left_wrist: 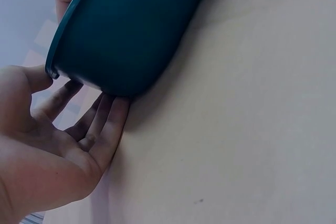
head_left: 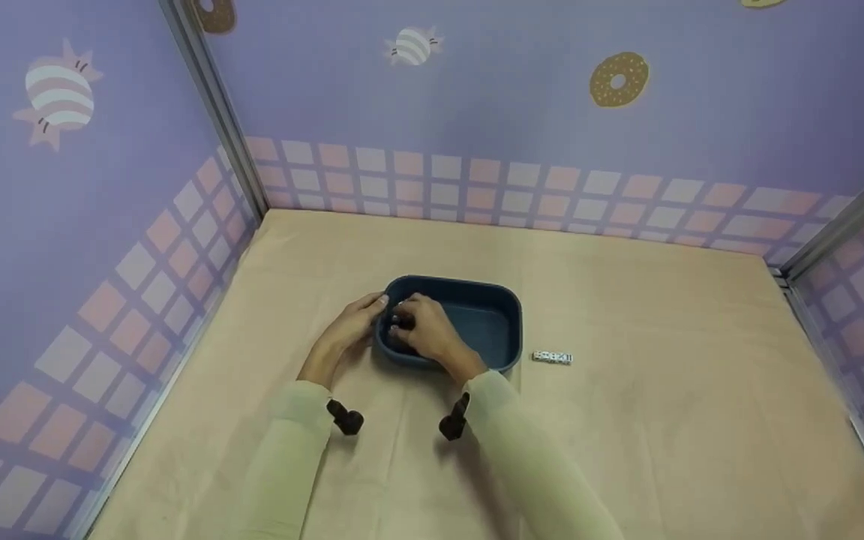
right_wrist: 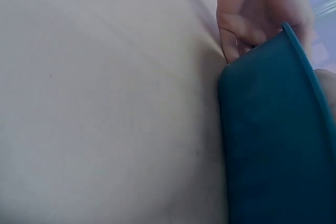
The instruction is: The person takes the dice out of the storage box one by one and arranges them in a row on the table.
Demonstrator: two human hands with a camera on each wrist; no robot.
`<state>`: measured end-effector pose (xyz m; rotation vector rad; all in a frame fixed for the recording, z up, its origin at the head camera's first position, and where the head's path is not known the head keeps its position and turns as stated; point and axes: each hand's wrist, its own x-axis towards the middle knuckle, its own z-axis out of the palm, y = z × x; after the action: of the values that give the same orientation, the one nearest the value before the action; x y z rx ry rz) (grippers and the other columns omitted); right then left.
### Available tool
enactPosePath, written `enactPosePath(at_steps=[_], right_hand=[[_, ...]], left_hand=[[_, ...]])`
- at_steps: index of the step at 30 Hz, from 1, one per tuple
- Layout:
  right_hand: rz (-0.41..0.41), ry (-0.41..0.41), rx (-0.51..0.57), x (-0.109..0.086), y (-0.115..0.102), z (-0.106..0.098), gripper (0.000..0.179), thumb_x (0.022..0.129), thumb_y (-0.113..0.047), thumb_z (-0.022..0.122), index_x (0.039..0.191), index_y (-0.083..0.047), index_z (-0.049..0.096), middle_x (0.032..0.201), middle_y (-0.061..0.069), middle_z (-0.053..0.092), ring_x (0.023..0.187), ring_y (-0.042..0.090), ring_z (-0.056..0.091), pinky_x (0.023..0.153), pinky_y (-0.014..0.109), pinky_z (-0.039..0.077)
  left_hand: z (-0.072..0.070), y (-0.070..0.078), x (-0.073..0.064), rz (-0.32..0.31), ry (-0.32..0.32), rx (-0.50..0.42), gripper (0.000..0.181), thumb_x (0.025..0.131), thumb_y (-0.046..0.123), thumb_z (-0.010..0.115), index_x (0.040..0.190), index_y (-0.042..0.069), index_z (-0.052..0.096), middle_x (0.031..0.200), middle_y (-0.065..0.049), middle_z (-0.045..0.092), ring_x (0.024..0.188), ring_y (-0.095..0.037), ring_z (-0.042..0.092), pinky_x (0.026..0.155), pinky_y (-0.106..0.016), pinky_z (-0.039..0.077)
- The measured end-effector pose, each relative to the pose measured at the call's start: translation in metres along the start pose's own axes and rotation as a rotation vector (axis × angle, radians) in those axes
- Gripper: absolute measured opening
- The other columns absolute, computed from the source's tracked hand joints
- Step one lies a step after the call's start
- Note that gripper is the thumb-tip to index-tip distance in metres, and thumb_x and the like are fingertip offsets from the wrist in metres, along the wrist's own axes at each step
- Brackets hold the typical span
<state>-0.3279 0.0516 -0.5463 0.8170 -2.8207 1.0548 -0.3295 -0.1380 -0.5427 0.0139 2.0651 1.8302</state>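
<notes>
A dark blue rectangular plastic container (head_left: 483,330) with rounded corners rests on the table. My left hand (head_left: 352,324) holds its left end. In the left wrist view, that hand's thumb is at the rim and the other fingertips (left_wrist: 116,106) are against the outer wall, low by the table. Inside the container's left end, my right hand (head_left: 426,328) reaches down with bent fingers around a small dark object (head_left: 404,322), mostly hidden by the hand. The right wrist view shows the container's outer wall (right_wrist: 273,129), which hides most of the right hand.
A small bar with a black-and-white pattern (head_left: 552,358) lies on the table right of the container. A beige cloth (head_left: 664,390) covers the table. Purple panels with pink and white squares (head_left: 447,187) stand at the back and both sides.
</notes>
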Motion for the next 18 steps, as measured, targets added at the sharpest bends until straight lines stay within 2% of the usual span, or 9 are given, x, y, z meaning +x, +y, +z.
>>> enactPosePath(at_steps=[6, 11, 18], right_hand=[[0.031, 0.041, 0.036, 0.0008, 0.0003, 0.0, 0.023, 0.096, -0.011, 0.081, 0.117, -0.003, 0.079, 0.108, 0.011, 0.068, 0.101, 0.025, 0.064, 0.092, 0.042, 0.055], [0.054, 0.051, 0.046, 0.0014, 0.0029, -0.0026, 0.013, 0.092, -0.006, 0.083, 0.103, 0.0, 0.079, 0.103, 0.012, 0.066, 0.095, 0.025, 0.064, 0.088, 0.042, 0.056], [0.126, 0.041, 0.018, -0.0005, 0.0061, -0.0015, 0.014, 0.094, -0.007, 0.081, 0.106, -0.001, 0.078, 0.103, 0.01, 0.065, 0.095, 0.024, 0.063, 0.087, 0.04, 0.056]], left_hand=[[-0.0019, -0.0006, 0.0008, 0.003, 0.005, 0.019, 0.057, 0.115, 0.038, 0.046, 0.164, 0.009, 0.04, 0.159, -0.019, 0.049, 0.141, -0.036, 0.054, 0.113, -0.046, 0.047], [-0.0009, 0.001, 0.0021, 0.001, -0.002, -0.025, 0.056, 0.115, 0.037, 0.047, 0.163, 0.008, 0.041, 0.158, -0.02, 0.051, 0.14, -0.035, 0.055, 0.111, -0.045, 0.048], [0.0006, -0.0013, 0.0007, -0.002, -0.006, -0.012, 0.056, 0.115, 0.037, 0.046, 0.163, 0.009, 0.041, 0.158, -0.019, 0.05, 0.141, -0.035, 0.055, 0.114, -0.048, 0.046]])
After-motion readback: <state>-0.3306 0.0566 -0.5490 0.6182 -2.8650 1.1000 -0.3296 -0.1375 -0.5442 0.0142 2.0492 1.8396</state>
